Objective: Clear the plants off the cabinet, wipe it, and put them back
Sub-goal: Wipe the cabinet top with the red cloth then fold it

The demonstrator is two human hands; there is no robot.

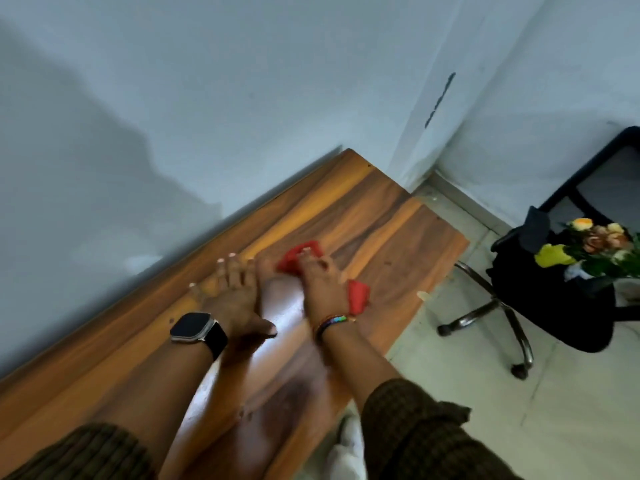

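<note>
Now, the scene as I see it through the head camera, looking down at my two hands on a wooden top
Cabinet: the cabinet (381, 216) top is bare polished wood set against a pale wall, with nothing standing on it, so the whole surface can be wiped
Right hand: my right hand (320, 280) lies palm down with fingers pressed flat on a red cloth (301, 256), pinning it to the wood; cloth bunches out ahead of the fingertips and beside the wrist
Left hand: my left hand (230, 294) is open, fingers spread, flat on the wood just beside the right, holding nothing; I judge it braces my lean
Plants: a bunch of flowers (602, 244), yellow and orange, rests on a black office chair (540, 299) on the floor to the right, well apart from the cabinet, parked out of the way
Stage: I judge wiping is under way, plants not yet returned
</note>
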